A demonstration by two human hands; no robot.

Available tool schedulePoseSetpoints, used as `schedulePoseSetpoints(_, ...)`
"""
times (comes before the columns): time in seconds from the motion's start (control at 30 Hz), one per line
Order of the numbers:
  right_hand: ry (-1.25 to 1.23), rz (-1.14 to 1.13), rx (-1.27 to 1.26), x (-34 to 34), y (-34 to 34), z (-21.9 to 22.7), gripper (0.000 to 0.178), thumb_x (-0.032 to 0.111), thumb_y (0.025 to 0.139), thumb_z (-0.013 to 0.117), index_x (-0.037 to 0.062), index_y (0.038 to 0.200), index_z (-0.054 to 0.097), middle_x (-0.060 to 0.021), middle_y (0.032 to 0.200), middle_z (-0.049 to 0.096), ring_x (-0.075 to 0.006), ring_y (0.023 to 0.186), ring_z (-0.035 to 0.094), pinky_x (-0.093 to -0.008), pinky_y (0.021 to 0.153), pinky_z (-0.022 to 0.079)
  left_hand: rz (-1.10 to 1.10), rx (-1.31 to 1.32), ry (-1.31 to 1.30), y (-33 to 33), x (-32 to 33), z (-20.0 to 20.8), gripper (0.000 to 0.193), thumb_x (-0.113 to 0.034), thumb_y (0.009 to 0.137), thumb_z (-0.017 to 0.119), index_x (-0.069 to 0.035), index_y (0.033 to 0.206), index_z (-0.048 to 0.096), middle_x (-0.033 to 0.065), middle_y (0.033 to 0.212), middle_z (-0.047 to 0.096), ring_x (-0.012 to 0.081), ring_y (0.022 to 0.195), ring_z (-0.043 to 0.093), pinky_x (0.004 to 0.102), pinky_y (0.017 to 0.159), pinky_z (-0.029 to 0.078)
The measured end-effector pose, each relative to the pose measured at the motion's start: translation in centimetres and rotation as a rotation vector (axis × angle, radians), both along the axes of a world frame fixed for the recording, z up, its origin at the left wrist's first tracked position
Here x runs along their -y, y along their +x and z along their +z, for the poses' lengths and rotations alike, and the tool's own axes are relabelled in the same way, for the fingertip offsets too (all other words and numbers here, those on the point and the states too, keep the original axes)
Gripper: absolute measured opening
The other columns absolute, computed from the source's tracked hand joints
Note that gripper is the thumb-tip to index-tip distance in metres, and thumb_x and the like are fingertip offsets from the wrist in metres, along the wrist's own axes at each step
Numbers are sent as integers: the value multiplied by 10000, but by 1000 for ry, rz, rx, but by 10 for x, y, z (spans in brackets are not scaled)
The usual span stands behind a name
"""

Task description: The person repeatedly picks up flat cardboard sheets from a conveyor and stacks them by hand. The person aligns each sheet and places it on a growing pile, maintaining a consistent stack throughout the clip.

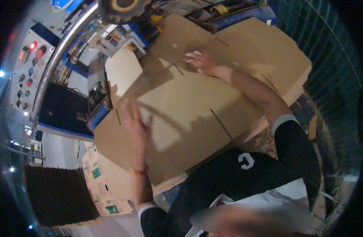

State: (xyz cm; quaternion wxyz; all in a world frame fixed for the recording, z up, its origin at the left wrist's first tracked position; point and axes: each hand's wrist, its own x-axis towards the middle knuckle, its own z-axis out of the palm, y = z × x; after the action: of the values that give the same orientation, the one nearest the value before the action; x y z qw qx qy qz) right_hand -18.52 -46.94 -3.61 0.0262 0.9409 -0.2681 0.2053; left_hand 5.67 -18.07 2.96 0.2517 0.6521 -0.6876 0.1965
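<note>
A large brown cardboard sheet (pixel 177 102) with several dark slots and angled flaps lies across the bench in front of me. Its far edge reaches under the machine's wheel. My right hand (pixel 203 63) rests on the far middle of the sheet, palm down with fingers stretched out. Over the sheet's left part is my left hand (pixel 136 120), slightly blurred, its fingers extended and the thumb apart. I cannot tell whether it touches the cardboard. Neither hand grips anything.
Beyond the sheet stand a machine wheel (pixel 124 8) and metal machine parts (pixel 104 45). A control panel (pixel 29 71) with buttons is at the far left, beside a curved steel tube (pixel 59 59). Printed cardboard (pixel 96 177) and a dark bristly block (pixel 59 195) are lower left; scraps (pixel 264 144) lie near right.
</note>
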Motion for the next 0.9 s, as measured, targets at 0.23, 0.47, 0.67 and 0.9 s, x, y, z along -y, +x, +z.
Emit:
schedulePoseSetpoints(0.23, 476, -125, -127, 26, 64, 23, 533, 415, 886, 458, 62, 1287, 452, -155, 1371, 392, -338, 1248, 377, -396, 1015, 339, -91, -235, 540, -88, -131, -29, 806, -312, 703, 710, -98, 1377, 324, 163, 1461, 224, 340, 1361, 176, 494, 1090, 185)
schedulePoseSetpoints(0.47, 348, -41, -90, 41, 71, 46, 435, 394, 875, 498, 20, 1083, 578, -224, 1049, 591, -354, 994, 564, -425, 843, 433, -31, -56, 377, -88, -142, -57, 706, -318, 762, 620, -145, 1384, 332, 132, 1382, 345, 344, 1313, 257, 468, 1095, 206)
schedulePoseSetpoints(0.67, 418, -193, -223, 74, 59, 86, 550, 553, 795, 561, 13, 843, 656, -191, 812, 634, -329, 772, 598, -395, 703, 437, -76, -80, 312, -100, -158, -80, 671, -360, 778, 568, -146, 1372, 339, 119, 1456, 259, 320, 1357, 200, 490, 1092, 189)
schedulePoseSetpoints(0.9, -263, -165, 53, 122, -1, 243, 489, 499, 813, 528, 42, 944, 643, -171, 870, 634, -338, 772, 606, -413, 728, 469, -51, -151, 30, -105, -153, -52, 709, -388, 751, 629, -144, 1360, 361, 126, 1451, 263, 324, 1352, 209, 537, 1076, 173)
